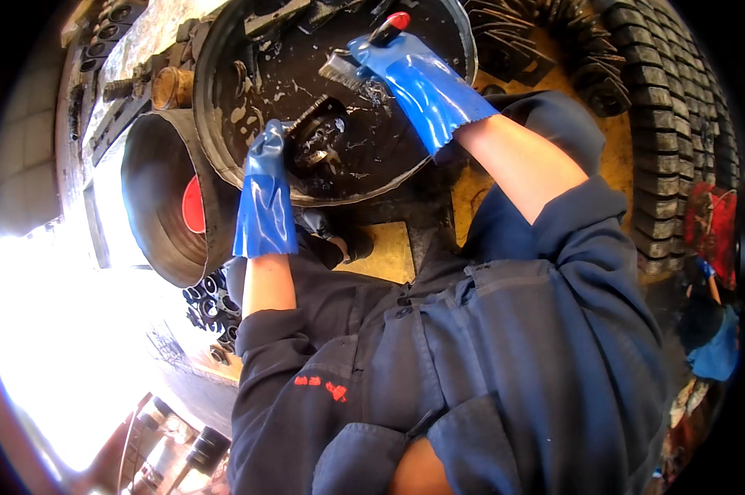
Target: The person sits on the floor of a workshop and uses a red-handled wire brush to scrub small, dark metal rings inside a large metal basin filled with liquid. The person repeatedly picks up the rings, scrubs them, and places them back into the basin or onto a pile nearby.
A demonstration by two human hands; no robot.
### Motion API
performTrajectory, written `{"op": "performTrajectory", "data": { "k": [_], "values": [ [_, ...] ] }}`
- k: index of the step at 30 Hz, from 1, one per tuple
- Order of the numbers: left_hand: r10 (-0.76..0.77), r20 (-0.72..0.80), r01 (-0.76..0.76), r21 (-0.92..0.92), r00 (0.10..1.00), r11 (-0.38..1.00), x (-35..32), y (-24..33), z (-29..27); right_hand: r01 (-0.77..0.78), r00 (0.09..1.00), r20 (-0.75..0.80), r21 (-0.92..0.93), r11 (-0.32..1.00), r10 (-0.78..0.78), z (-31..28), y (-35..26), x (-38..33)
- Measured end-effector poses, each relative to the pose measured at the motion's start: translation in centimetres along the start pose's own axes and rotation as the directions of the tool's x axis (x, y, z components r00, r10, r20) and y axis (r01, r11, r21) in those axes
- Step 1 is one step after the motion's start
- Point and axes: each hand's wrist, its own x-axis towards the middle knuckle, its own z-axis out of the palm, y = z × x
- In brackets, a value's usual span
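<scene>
Both of my hands wear long blue rubber gloves. My right hand (389,62) is closed around a brush (342,71); its pale bristles point left and its handle ends in a red tip above my fist. My left hand (267,148) grips the rim of a dark, wet, ring-shaped metal part (316,132), which is tilted over the liquid. Beneath both hands is a large round metal tub (339,200) of dark liquid with foam patches. The bristles are above and to the right of the part, apart from it.
Left of the tub lies a wide metal drum (153,198) on its side, a red disc (193,205) showing within. Several ring-shaped parts (211,305) are heaped below it. Stacked dark plates (504,37) stand at the far right, beside large tyres (653,124). Metal parts rest along the tub's far edge.
</scene>
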Motion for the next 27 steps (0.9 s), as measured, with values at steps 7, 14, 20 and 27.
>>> {"op": "performTrajectory", "data": {
  "k": [7,14,20,27],
  "values": [
    [0.501,0.307,-0.581,0.295,0.810,0.759,2.4,1.0,4.5,0.254,0.943,0.260,-0.150,0.955,-0.210,-3.9,3.5,-2.7],
    [0.453,-0.066,-0.314,0.633,0.889,0.708,1.7,1.7,5.3,0.141,0.935,0.329,0.003,0.990,-0.134,-2.6,3.5,-4.6],
    [-0.015,-0.076,0.061,0.645,0.997,0.762,-1.1,5.8,6.2,0.000,0.923,0.382,0.136,0.991,-0.053,0.1,6.0,-3.7],
    [0.013,-0.074,0.036,0.622,0.997,0.782,0.1,1.7,2.9,-0.015,0.907,0.407,-0.219,0.976,0.105,4.8,5.5,-1.8]
  ]
}}
